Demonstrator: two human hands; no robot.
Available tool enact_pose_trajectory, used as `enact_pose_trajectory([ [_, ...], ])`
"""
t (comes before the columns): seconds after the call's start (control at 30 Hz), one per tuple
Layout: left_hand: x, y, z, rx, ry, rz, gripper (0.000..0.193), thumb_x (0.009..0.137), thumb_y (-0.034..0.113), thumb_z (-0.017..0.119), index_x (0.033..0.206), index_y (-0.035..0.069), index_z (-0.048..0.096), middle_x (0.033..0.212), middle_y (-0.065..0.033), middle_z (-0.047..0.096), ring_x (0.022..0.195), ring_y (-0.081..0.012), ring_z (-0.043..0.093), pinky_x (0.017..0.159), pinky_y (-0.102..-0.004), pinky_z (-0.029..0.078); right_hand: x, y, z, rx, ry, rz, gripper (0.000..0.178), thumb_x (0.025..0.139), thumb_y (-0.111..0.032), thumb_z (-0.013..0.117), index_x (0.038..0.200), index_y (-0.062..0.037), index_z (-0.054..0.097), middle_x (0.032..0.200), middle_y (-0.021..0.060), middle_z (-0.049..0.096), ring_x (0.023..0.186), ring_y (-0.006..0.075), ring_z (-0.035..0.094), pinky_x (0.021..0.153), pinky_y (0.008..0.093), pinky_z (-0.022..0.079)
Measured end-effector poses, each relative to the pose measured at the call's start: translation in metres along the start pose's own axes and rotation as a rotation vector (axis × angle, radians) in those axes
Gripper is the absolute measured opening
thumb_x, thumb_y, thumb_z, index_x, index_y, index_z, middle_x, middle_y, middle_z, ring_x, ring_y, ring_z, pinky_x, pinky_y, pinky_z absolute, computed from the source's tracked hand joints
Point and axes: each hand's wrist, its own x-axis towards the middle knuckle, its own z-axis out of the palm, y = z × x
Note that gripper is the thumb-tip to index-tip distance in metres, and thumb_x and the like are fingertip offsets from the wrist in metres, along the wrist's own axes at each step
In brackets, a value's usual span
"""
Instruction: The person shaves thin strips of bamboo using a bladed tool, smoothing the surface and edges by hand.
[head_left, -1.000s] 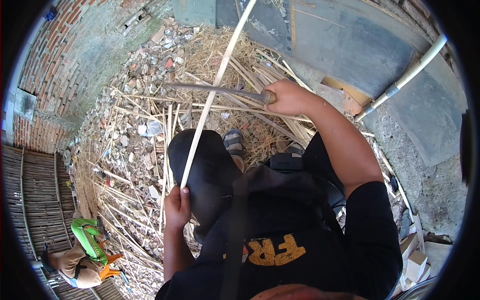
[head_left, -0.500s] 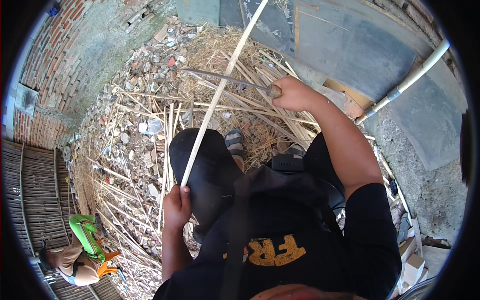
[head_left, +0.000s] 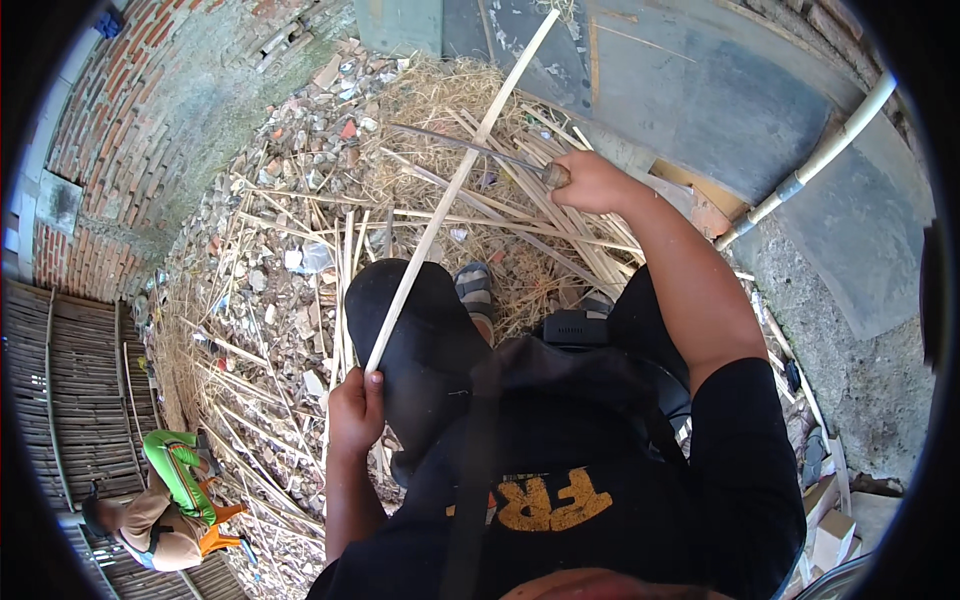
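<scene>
Pale wood, perhaps bamboo, made up the strip (head_left: 440, 228) that slanted up from the left hand (head_left: 354, 412), over the left knee (head_left: 405, 282) in view, to a free end near the grey sheets (head_left: 680, 110). The left thumb and fingers were clamped on its lower end; the right hand (head_left: 592, 183) had its fingers closed round the handle of a knife (head_left: 510, 157), whose thin blade crossed the strip in its upper half. Whether the edge was biting, or merely lay against the wood, could not be told. The likeliest trouble was a slip: if the blade skated along a smooth face toward the body, it could have run to the left thumb or the knee, since no guard showed between them. A knot or turning grain could have driven the edge too deep and split the strip off course. Held at one end only, with its far end unsupported, the strip could also have twisted or whipped under pressure. The sandal (head_left: 473, 285) left part of the foot bare beneath the work, so a dropped knife was a further hazard, and the loose strips (head_left: 585, 245) and rubble (head_left: 310, 255) made for poor footing. The co-worker (head_left: 170, 530) sat well apart, at lower left.
</scene>
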Motion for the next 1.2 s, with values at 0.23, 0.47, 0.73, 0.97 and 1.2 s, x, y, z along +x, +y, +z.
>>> enact_pose_trajectory([
  [0.23, -0.001, 0.005, -0.004, 0.090, -0.001, -0.008, 0.043, 0.104, 0.028, 0.057, 0.072, 0.002, 0.046, 0.056, -0.0199, 0.050, 0.049, -0.0370, 0.050, 0.050, -0.0451, 0.039, -0.029, -0.063, 0.012, -0.123, -0.209, -0.216, 0.022, 0.074, -0.017, 0.069, 0.093, -0.0060, 0.069, 0.084, 0.0170, 0.070, 0.080, 0.0356, 0.069, 0.073, 0.0468, 0.054],
  [0.47, 0.000, 0.002, 0.001, 0.056, 0.039, 0.015, 0.041, 0.103, 0.027, 0.058, 0.073, 0.002, 0.047, 0.056, -0.0209, 0.052, 0.050, -0.0407, 0.053, 0.050, -0.0473, 0.038, -0.006, -0.003, 0.002, 0.044, -0.121, -0.089, 0.026, 0.075, -0.022, 0.072, 0.092, -0.0033, 0.069, 0.082, 0.0175, 0.069, 0.078, 0.0357, 0.066, 0.072, 0.0456, 0.052],
  [0.73, 0.000, 0.009, -0.004, 0.061, 0.042, 0.018, 0.036, 0.101, 0.026, 0.060, 0.076, 0.002, 0.052, 0.059, -0.0219, 0.055, 0.056, -0.0437, 0.059, 0.053, -0.0496, 0.043, -0.011, -0.008, 0.001, 0.104, 0.065, -0.010, 0.034, 0.077, -0.023, 0.072, 0.101, 0.0005, 0.070, 0.082, 0.0197, 0.068, 0.078, 0.0350, 0.066, 0.074, 0.0440, 0.052],
  [0.97, -0.001, 0.011, -0.005, 0.080, 0.043, 0.017, 0.035, 0.101, 0.027, 0.060, 0.077, 0.003, 0.053, 0.060, -0.0225, 0.057, 0.059, -0.0450, 0.061, 0.055, -0.0518, 0.045, -0.022, -0.028, 0.005, -0.054, -0.044, -0.100, 0.033, 0.080, -0.025, 0.075, 0.105, -0.0043, 0.072, 0.084, 0.0196, 0.069, 0.081, 0.0367, 0.067, 0.076, 0.0436, 0.053],
  [1.2, -0.001, 0.007, -0.005, 0.029, 0.004, -0.035, 0.037, 0.101, 0.032, 0.060, 0.079, 0.002, 0.056, 0.063, -0.0247, 0.059, 0.063, -0.0468, 0.063, 0.058, -0.0526, 0.048, -0.024, -0.034, -0.006, -0.066, -0.014, -0.139, 0.030, 0.083, -0.027, 0.078, 0.101, -0.0041, 0.071, 0.069, 0.0192, 0.061, 0.066, 0.0353, 0.061, 0.065, 0.0434, 0.048],
])
